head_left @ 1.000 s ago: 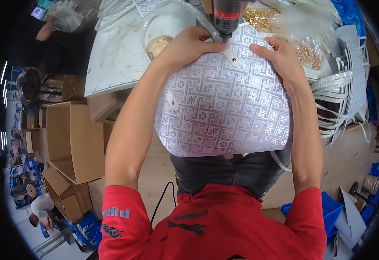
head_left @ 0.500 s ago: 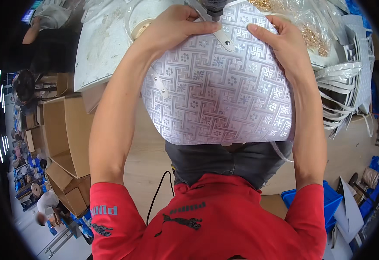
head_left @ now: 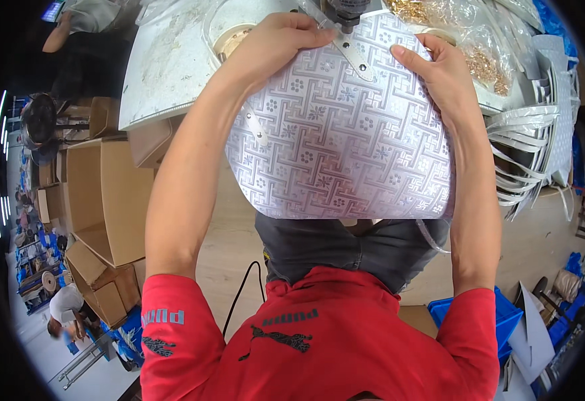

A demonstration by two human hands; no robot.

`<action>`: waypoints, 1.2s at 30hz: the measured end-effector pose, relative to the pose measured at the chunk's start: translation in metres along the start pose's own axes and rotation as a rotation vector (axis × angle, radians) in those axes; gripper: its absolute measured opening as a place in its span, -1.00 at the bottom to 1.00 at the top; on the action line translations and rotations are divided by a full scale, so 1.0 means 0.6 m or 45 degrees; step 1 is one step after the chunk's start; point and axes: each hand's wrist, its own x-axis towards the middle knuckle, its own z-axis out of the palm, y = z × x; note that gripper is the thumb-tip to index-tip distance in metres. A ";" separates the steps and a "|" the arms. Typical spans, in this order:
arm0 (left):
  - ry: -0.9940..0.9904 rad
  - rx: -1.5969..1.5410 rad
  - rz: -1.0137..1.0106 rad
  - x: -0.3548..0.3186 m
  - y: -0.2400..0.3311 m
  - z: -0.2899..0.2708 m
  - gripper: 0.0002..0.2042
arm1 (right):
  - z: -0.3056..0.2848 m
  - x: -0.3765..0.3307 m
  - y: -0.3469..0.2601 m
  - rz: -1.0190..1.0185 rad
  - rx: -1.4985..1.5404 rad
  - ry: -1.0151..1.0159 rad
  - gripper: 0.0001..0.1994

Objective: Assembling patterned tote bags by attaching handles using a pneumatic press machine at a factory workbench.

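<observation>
**Thin patterned sheet held flat at its far edge**

The left hand [head_left: 272, 43] and right hand [head_left: 443, 73] press a silver patterned sheet [head_left: 339, 147] onto the worktable [head_left: 165, 73], fingers spread narrow along its far edge. Between the fingertips sits a small metal strap [head_left: 352, 53] under a tool tip [head_left: 346, 10]. The sheet looks light, bendy and slick; its edges seem the safest place to hold it.

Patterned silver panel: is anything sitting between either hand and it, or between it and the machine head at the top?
Nothing visible. The left hand and right hand both grip the patterned silver panel directly, and its metal strap lies right under the machine head.
</observation>
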 end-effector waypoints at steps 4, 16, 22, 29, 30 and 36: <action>0.019 0.029 -0.052 0.001 -0.006 0.003 -0.71 | 0.000 0.005 0.015 0.017 -0.070 0.066 -0.60; -0.008 -0.142 -0.060 0.011 -0.013 0.010 -0.71 | -0.005 0.000 0.011 0.056 0.038 0.041 -0.60; 0.020 -0.008 -0.131 -0.061 0.016 -0.008 -0.61 | 0.020 -0.032 -0.008 0.036 -0.077 0.043 -0.61; -0.239 -0.227 0.123 -0.218 -0.021 0.033 -0.64 | 0.030 -0.148 -0.024 0.033 0.107 -0.093 -0.45; -0.236 -0.265 0.187 -0.233 -0.020 0.035 -0.64 | 0.036 -0.151 -0.033 -0.012 0.132 -0.155 -0.45; -0.115 -0.239 0.346 -0.320 -0.022 0.021 -0.58 | 0.064 -0.196 -0.089 -0.015 0.105 -0.548 -0.58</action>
